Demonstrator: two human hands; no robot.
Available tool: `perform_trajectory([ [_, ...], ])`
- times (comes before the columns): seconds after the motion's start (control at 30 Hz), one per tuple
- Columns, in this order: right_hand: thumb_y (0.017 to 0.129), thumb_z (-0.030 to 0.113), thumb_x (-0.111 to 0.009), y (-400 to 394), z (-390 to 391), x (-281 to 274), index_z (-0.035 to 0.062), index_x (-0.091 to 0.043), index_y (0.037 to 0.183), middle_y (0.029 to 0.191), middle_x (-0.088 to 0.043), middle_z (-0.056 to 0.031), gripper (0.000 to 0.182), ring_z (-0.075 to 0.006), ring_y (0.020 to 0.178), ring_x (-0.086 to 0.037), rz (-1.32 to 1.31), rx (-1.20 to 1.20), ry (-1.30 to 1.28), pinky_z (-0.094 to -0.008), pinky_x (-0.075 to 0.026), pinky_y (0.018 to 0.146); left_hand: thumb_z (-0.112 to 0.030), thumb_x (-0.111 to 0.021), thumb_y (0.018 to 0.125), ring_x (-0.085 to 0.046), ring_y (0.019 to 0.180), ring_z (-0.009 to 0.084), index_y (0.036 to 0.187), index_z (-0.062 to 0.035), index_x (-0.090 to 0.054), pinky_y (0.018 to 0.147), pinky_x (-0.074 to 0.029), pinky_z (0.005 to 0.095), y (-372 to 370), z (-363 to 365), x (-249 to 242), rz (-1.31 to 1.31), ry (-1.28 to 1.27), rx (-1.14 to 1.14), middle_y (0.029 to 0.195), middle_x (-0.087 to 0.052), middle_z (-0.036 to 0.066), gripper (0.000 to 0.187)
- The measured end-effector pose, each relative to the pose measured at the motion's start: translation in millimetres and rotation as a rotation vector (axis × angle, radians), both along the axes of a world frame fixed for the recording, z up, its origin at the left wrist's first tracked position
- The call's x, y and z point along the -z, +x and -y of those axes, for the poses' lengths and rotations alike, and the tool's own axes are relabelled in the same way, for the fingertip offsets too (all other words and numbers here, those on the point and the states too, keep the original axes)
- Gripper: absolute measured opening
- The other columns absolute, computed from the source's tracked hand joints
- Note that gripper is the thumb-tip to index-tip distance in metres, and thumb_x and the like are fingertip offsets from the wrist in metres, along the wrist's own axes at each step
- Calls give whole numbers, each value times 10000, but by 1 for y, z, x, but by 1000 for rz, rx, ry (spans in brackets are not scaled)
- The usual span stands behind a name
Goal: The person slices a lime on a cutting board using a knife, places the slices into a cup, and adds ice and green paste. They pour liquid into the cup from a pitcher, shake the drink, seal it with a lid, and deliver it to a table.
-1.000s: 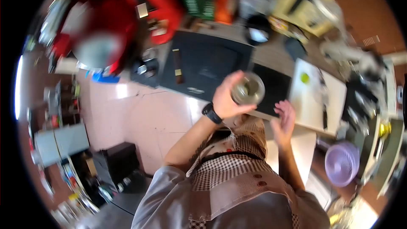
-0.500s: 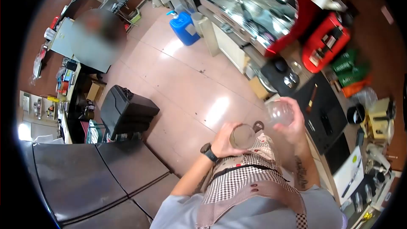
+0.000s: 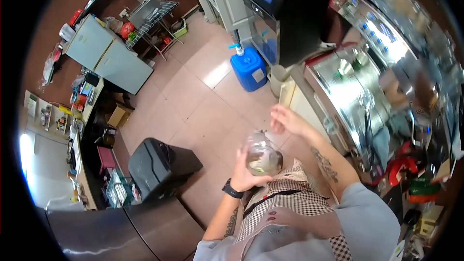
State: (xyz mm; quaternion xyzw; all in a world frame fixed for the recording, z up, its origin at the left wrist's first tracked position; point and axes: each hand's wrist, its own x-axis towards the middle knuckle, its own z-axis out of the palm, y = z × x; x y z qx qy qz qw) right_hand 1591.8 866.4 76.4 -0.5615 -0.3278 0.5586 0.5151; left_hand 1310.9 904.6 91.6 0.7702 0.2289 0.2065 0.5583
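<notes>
My left hand is closed around a clear glass cup with a pale yellowish-green tint low inside it. A clear rounded piece overlaps the top of the cup in this view. My right hand is raised just beyond and to the right of the cup, its fingers loosely bent and apart, with nothing visible in them. Below both hands is the checked apron that I wear.
A blue jug with a pump stands on the tiled floor by a black machine. At right is a counter with a metal espresso machine. A dark bin stands at left, near steel cabinet tops. Farther back stands a fridge.
My right hand has let go of the clear rounded piece, now at the cup's top, and moved away from the counter. The view has swung right towards the espresso machine.
</notes>
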Motion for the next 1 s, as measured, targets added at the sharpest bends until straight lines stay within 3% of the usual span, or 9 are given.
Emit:
perform_trajectory([
  [0.1, 1037, 257, -580, 65, -115, -37, 87, -469, 1362, 1056, -677, -94, 384, -230, 886, -725, -247, 183, 82, -344, -594, 710, -398, -1016, 537, -589, 1233, 320, 1608, -38, -186, 1080, -462, 463, 27, -91, -6, 169, -200, -163, 1430, -482, 197, 1402],
  [0.3, 998, 100, -585, 198, -337, -16, 61, -243, 1541, 1237, -600, -184, 643, -357, 1129, -654, -528, 648, 358, -488, -567, 916, -383, -1035, 508, -545, 1292, 310, 1610, -37, -165, 1065, -485, 470, 85, -236, 35, 387, -536, -152, 1458, -480, 151, 1446],
  [0.37, 998, 91, -583, 233, -398, -2, 58, -240, 1541, 1282, -582, -181, 643, -356, 1142, -645, -552, 784, 452, -494, -559, 934, -375, -1039, 494, -542, 1294, 309, 1592, -16, -200, 1098, -448, 463, 109, -292, 71, 353, -536, -65, 1448, -484, 165, 1428],
  [0.43, 995, 81, -587, 260, -449, 11, 62, -284, 1514, 1372, -537, -168, 601, -347, 1162, -632, -592, 921, 533, -494, -548, 966, -352, -1039, 492, -544, 1293, 309, 1577, 1, -224, 1113, -431, 457, 136, -379, 83, 74, -40, 80, 1428, -504, 173, 1402],
  [0.6, 1004, 103, -585, 263, -505, -25, 31, -466, 1377, 1372, -557, -160, 398, -330, 1269, -591, -594, 1221, 699, -463, -543, 984, -256, -1026, 506, -578, 1252, 308, 1552, 21, -260, 1071, -476, 439, 200, -548, 84, 82, -457, 195, 1384, -546, 187, 1326],
  [0.8, 989, 89, -597, 256, -497, -193, -17, -529, 1357, 1445, -553, -205, 389, -341, 1310, -565, 396, 1227, 713, -435, -493, 1064, -158, -1008, 526, -576, 1251, 318, 1602, -38, -179, 1050, -494, 446, 285, -669, 37, 85, -518, 332, 1390, -556, 182, 1363],
  [0.83, 969, 100, -622, 263, -488, -208, 7, -550, 1353, 1394, -600, -204, 401, -313, 1289, -589, 248, 1174, 645, -417, -495, 1062, -159, -1010, 528, -577, 1249, 316, 1609, -39, -160, 1047, -495, 448, 304, -682, 34, 134, -399, 397, 1399, -548, 187, 1380],
  [0.97, 935, 113, -618, 273, -464, -154, 54, -549, 1372, 1321, -630, -266, 445, -396, 1221, -626, 1313, 906, -345, -420, -523, 1028, -196, -1020, 538, -580, 1242, 318, 1611, -8, -135, 1019, -515, 447, 377, -712, 26, 267, -161, 482, 1440, -503, 202, 1403],
  [1.0, 941, 109, -593, 285, -457, -139, 43, -537, 1381, 1323, -625, -273, 448, -419, 1228, -612, 1346, 858, -546, -437, -513, 1039, -209, -1022, 542, -581, 1242, 320, 1608, 2, -136, 1011, -521, 446, 391, -718, 24, 288, -118, 486, 1453, -487, 204, 1403],
])
